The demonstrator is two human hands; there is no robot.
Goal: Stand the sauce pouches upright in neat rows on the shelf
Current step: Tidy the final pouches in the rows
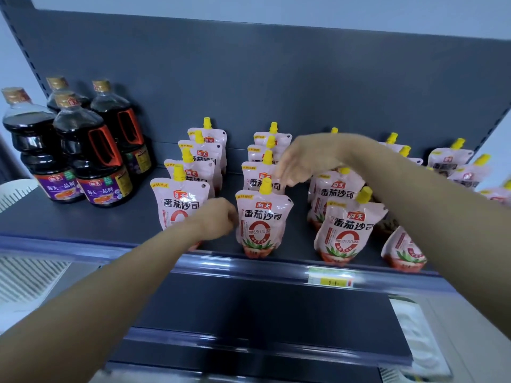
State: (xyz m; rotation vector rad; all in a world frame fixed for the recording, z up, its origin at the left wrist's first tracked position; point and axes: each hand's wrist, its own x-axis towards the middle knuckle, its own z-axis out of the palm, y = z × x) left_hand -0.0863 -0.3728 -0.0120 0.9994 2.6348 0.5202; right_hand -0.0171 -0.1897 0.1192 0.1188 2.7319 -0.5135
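Observation:
Pink sauce pouches with yellow caps stand upright in several front-to-back rows on the dark grey shelf point(83, 222). My left hand point(214, 217) is loosely curled between the front pouch of the left row point(177, 201) and the front pouch of the second row point(262, 225), touching the second pouch's left edge. My right hand point(304, 158) hovers, blurred, fingers apart and pointing down, over the pouch behind it in the second row point(258, 179). The third row's front pouch point(348, 230) stands upright under my right forearm. At the front right a pouch point(403, 251) leans tilted.
Several dark soy sauce bottles point(91, 158) stand at the shelf's left end. More pouches point(453, 164) sit at the far right, partly hidden by my arm. A yellow price tag point(330, 280) is on the shelf's front rail. A lower shelf point(262, 327) lies below.

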